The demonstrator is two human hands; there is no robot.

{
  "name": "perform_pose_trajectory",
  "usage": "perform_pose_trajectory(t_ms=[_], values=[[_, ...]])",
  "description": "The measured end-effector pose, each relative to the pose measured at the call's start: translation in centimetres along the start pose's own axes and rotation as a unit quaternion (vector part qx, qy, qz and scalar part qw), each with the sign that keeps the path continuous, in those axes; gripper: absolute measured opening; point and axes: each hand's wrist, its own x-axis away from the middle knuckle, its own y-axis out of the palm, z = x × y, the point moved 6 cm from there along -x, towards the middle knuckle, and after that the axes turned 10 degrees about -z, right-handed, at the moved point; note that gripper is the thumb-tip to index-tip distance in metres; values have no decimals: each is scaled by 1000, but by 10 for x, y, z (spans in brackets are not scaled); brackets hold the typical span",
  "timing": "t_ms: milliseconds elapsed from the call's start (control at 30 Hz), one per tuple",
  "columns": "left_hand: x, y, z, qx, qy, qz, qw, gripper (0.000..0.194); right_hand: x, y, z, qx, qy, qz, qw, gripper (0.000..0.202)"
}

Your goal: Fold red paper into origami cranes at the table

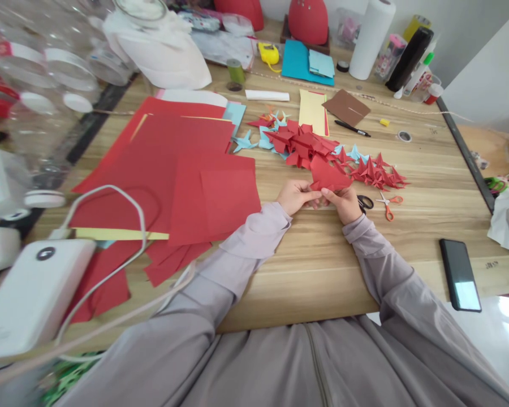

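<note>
Both of my hands grip one folded sheet of red paper (331, 174) above the wooden table. My left hand (296, 196) pinches its lower left edge. The thumb of my right hand (344, 202) presses the lower edge from the right, close to the left fingertips; fingers beneath are partly hidden. Just beyond the sheet lies a pile of folded red paper stars (301, 144), with light blue paper stars (245, 141) among and beside them. Black-handled scissors (366, 202) lie partly hidden by my right hand, and small orange-handled scissors (389, 206) rest beside them.
Large red paper sheets (152, 164) cover the table's left side. A white power bank (40, 294) with a cable stands front left. Plastic jars (34, 68) crowd the far left. A phone (460, 274) lies right. A yellow tape measure (268, 54) and paper roll (371, 39) stand behind.
</note>
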Motion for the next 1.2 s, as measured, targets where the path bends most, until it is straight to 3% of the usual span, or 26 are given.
perform_pose_trajectory(t_ms=[333, 700, 867, 1000, 1200], values=[[2, -3, 8, 10, 42, -2, 999, 37, 0, -2, 5, 31, 46, 13, 998, 42], [0, -3, 4, 35, 42, 23, 998, 36, -1, 0, 9, 35, 37, -7, 999, 39], [1, -6, 7, 41, 84, 69, 993, 31, -1, 1, 7, 40, 37, -25, 998, 39], [1, -7, 8, 29, 110, 62, 992, 30, -1, 2, 7, 74, 6, -36, 997, 37], [1, -7, 8, 26, 90, 64, 994, 29, -2, 2, 11, 87, 8, -16, 996, 39]])
